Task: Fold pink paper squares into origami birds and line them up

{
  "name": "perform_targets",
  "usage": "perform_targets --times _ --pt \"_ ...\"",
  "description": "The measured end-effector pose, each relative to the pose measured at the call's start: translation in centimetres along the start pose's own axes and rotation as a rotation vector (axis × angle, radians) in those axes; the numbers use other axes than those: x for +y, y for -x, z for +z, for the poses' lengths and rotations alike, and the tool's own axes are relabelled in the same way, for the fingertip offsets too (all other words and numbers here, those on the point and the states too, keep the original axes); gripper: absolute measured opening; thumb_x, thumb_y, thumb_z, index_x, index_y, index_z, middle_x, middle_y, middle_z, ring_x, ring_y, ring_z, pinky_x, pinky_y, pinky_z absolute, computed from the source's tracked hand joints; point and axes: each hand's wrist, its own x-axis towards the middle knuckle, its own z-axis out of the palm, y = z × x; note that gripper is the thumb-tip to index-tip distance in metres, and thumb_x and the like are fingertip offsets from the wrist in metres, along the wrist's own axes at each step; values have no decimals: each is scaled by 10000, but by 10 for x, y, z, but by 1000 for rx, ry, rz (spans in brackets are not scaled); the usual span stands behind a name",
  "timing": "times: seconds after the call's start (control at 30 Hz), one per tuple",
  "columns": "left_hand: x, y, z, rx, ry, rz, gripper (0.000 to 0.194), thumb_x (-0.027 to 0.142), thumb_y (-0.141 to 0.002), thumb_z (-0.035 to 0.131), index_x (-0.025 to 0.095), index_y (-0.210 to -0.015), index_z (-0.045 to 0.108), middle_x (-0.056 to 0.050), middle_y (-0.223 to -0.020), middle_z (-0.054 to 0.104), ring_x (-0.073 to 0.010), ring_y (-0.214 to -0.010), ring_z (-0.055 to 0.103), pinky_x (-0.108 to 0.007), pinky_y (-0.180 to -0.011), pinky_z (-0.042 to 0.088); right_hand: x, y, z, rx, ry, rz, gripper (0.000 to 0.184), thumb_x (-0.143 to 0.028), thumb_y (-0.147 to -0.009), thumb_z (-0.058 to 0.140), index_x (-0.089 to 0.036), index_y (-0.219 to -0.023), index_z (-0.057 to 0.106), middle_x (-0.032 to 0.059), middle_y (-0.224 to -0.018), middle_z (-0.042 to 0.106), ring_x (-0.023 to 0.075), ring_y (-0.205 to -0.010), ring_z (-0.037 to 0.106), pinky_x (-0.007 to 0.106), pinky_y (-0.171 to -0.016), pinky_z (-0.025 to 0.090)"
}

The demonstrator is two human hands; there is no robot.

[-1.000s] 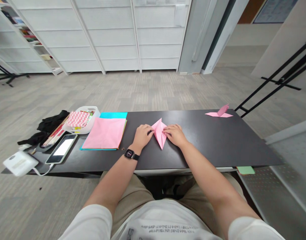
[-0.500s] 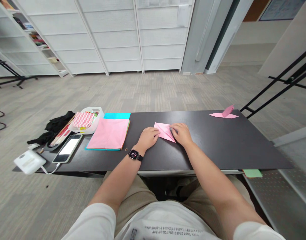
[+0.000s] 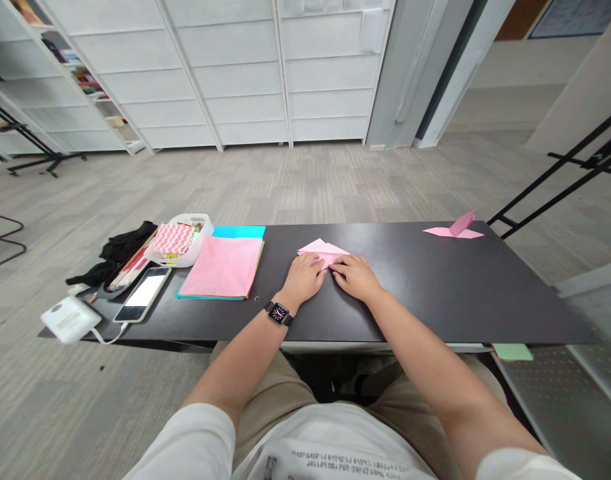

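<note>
Between my hands on the dark table lies a folded sheet of pink paper (image 3: 321, 247), a flat-bottomed triangular shape pointing away from me. My left hand (image 3: 304, 276), with a watch at the wrist, is closed on its near left part. On the near right part, my right hand (image 3: 356, 276) has its fingers bent and pressed to the paper. The fingertips of both hands almost meet at the near edge and cover part of it. A finished-looking pink paper figure (image 3: 456, 228) with a raised wing stands at the far right of the table.
Left of my hands is a stack of coloured paper (image 3: 222, 267), pink on top. Beyond it are a white basket (image 3: 204, 230), a phone (image 3: 142, 295) cabled to a white power bank (image 3: 70, 320), and black cloth (image 3: 128, 241). Green paper (image 3: 513, 352) lies below the table's right front edge.
The pink paper has been turned, so a point now faces away from me. Both hands have come closer together at its near edge. The view has shifted slightly.
</note>
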Motion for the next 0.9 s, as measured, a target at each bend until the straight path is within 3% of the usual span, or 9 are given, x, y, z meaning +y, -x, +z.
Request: perform_targets --times 0.13,0.43,0.7,0.9 --pt "1 0 1 -28 80 63 290 279 -1034 550 233 -1254 734 -98 -1259 690 -263 -1196 616 -442 -1102 484 2 1 -1 -7 -1 24 314 -288 -1021 578 -308 -1261 779 71 -1268 731 271 -1179 621 449 -1040 423" --pt "-1 0 0 -13 119 52 278 309 -1032 575 267 -1216 778 -85 -1205 709 -259 -1150 641 -451 -1078 508 2 1 -2 12 38 102 305 -315 -1033 566 -324 -1224 804 73 -1208 730 266 -1117 624 449 -999 417" --pt "-2 -1 0 -8 150 53 281 341 -1015 613 275 -1223 792 -79 -1223 715 -258 -1166 642 -457 -1100 505 27 10 -12 55 46 295 276 -382 -1017 594 -357 -1146 837 83 -1132 715 280 -1091 595 453 -970 403" --pt "-5 0 1 -7 161 50 288 360 -1020 610 282 -1228 794 -79 -1225 723 -259 -1168 652 -465 -1099 507 47 16 -14 185 65 431 262 -383 -970 609 -331 -1010 863 81 -1021 724 273 -997 598 455 -938 413"
